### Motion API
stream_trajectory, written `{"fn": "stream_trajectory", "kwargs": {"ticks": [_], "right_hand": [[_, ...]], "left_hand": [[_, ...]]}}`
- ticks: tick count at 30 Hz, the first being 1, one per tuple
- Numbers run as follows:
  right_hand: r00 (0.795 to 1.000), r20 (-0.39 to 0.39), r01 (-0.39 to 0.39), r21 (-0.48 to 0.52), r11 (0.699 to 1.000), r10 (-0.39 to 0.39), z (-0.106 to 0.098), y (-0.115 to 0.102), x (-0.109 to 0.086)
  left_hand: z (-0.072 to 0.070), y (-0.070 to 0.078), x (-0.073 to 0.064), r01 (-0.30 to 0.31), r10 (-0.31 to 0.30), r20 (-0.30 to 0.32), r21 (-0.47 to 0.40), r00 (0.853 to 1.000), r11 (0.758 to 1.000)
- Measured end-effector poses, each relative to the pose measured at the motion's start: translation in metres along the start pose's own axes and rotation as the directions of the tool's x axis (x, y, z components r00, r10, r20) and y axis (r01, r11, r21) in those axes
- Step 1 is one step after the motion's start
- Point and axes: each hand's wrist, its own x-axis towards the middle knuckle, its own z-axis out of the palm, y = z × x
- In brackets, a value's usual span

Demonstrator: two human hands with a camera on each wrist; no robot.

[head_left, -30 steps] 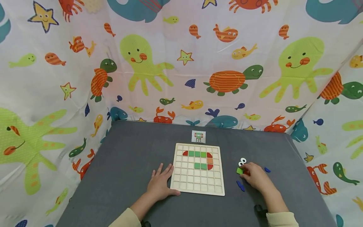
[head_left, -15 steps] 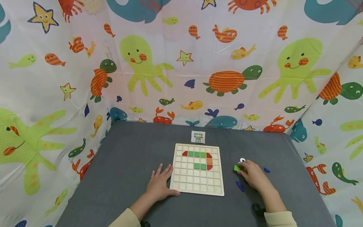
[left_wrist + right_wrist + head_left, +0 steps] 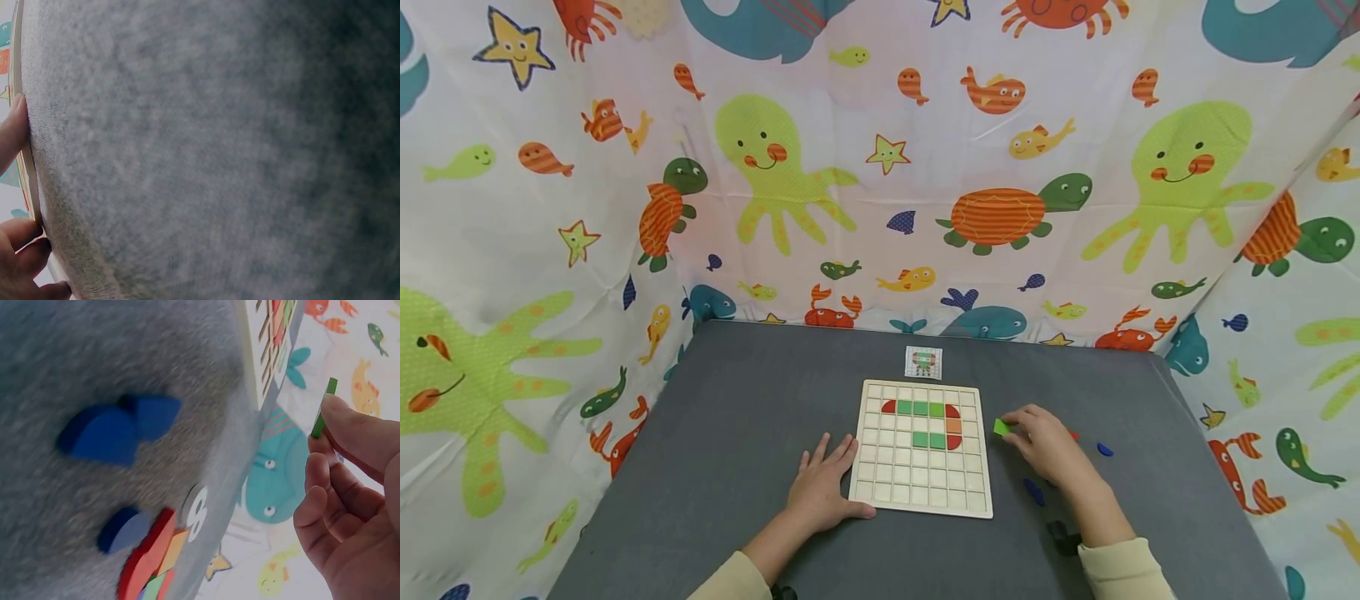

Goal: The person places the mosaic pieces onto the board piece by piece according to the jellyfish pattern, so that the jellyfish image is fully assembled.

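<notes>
A pale wooden grid board [image 3: 921,477] lies on the grey table. Red rounded pieces [image 3: 952,411], green squares [image 3: 921,407] and an orange square [image 3: 953,425] fill some of its upper cells. Fingers spread, my left hand [image 3: 822,486] rests at the board's lower left corner, thumb along the near edge. To the right of the board, my right hand [image 3: 1041,442] pinches a light green square tile [image 3: 1002,427] between thumb and fingers. The right wrist view catches this green tile [image 3: 327,406] edge-on, held above the table.
A small picture card [image 3: 923,362] lies behind the board. Blue pieces [image 3: 1033,492] are below the right hand, another blue piece [image 3: 1104,449] farther right. Red pieces [image 3: 147,556] and white rings [image 3: 197,512] lie nearby. A sea-animal curtain [image 3: 850,183] hangs behind the table.
My right hand has picked the green tile from among the loose pieces and carried it left towards the board. The left hand stays where it was.
</notes>
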Motion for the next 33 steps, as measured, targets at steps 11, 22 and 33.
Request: {"fn": "stream_trajectory", "kwargs": {"ticks": [11,22,33], "right_hand": [[0.998,0.028,0.056,0.023,0.998,-0.057,0.011,-0.02,0.014],[0.993,0.064,0.095,0.027,0.995,-0.096,0.027,-0.041,0.028],[0.985,0.074,0.152,0.036,0.988,-0.154,0.037,-0.06,0.037]], "left_hand": [[0.001,-0.001,0.001,0.006,-0.006,0.004,0.016,1.0,1.0],[0.001,0.0,0.001,0.009,-0.009,0.003,0.006,1.0,1.0],[0.0,-0.001,0.001,0.003,-0.003,0.003,0.009,1.0,1.0]]}}
